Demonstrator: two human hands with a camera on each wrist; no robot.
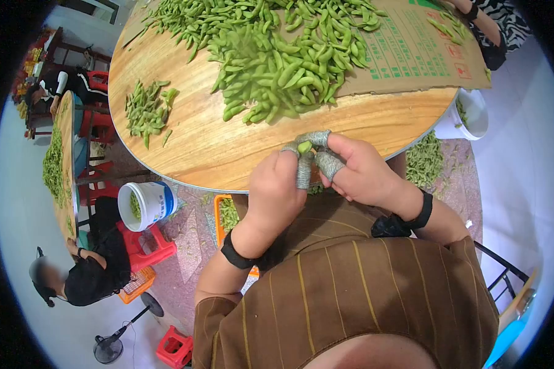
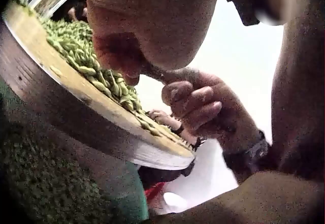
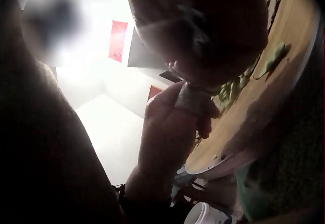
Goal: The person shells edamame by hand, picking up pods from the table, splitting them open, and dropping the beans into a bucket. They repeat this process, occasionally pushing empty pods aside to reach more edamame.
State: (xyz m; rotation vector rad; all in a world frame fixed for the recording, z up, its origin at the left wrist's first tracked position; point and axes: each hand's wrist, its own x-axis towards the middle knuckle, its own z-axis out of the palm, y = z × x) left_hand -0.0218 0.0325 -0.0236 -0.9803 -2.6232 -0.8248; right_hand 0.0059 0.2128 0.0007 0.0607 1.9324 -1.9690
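Close over the near edge of the round wooden table, both hands meet at a green edamame pod. My left hand pinches it between thumb and index finger, which are wrapped in grey tape. From the other side, my right hand pinches at the same pod, its thumb and index finger taped too. Most of the pod is hidden by the fingertips. Just beyond the hands lies a big heap of edamame pods. In the left wrist view, the right hand's other fingers are curled in.
A smaller pile of pods lies at the table's left. Flattened cardboard is under the heap's right side. White buckets stand left and right of the table. Another person sits at a second table on the left.
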